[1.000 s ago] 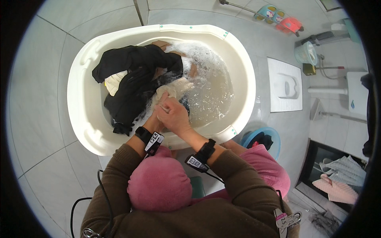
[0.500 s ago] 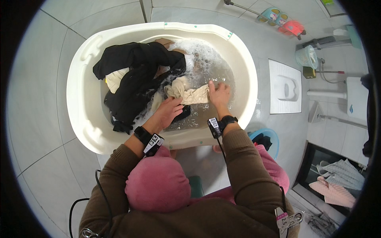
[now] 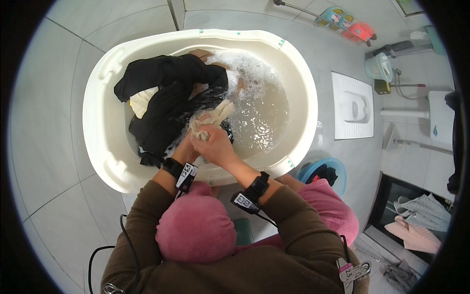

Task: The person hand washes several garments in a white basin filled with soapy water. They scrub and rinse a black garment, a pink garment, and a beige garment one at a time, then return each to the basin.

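Note:
Over the near side of the white tub [image 3: 304, 117], my hands are brought together on a bunched cream cloth [image 3: 223, 111]. My right hand [image 3: 215, 145] is closed around its near part. My left hand [image 3: 187, 147], partly hidden behind the right one, grips the cloth too. A loose end of the cloth sticks out beyond my fingers toward the far side. Large black garments [image 3: 169, 105] are heaped in the tub's left half, with a whitish piece of fabric [image 3: 143, 102] among them.
Cloudy water [image 3: 259, 120] fills the tub's right part, with foam [image 3: 249, 66] at the far side. A blue basin [image 3: 341, 169] holding dark cloth stands outside, near right. A squat toilet [image 3: 353, 105] is set in the floor at right. My pink-clad knees [image 3: 196, 223] are close to the tub.
My right hand has moved left to meet my left hand. The cream cloth, earlier stretched out flat between them at the water, is now bunched in both hands.

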A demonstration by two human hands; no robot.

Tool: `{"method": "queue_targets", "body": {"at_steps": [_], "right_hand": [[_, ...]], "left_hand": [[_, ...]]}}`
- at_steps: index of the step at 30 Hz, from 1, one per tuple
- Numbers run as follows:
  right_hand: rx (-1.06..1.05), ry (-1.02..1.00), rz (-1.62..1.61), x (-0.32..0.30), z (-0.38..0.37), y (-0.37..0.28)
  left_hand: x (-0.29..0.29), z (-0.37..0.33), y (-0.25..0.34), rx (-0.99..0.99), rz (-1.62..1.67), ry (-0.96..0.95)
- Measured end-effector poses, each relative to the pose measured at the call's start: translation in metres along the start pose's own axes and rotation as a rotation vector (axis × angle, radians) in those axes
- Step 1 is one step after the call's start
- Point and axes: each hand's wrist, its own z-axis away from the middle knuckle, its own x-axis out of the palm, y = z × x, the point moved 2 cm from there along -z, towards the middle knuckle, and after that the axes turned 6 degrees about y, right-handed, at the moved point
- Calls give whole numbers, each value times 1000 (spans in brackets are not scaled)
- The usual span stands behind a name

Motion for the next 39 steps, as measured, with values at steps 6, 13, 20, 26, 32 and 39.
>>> {"method": "queue_targets", "body": {"at_steps": [6,13,20,26,32,39], "right_hand": [[101,252,312,-22,-58,61],[305,412,641,-109,-74,160],[400,-134,-19,-49,-37,157],[36,-187,-138,-35,5,37],[77,52,126,-19,-13,11],[398,90,467,-67,-77,99]], "left_hand": [[56,3,2,-7,-66,337],[57,6,1,-56,-115,247],[37,-8,-12,-273,-18,194],[16,-6,2,-168,113,27],[19,6,-11,-111,34,131],[61,-5,-8,-45,-95,356]]}}
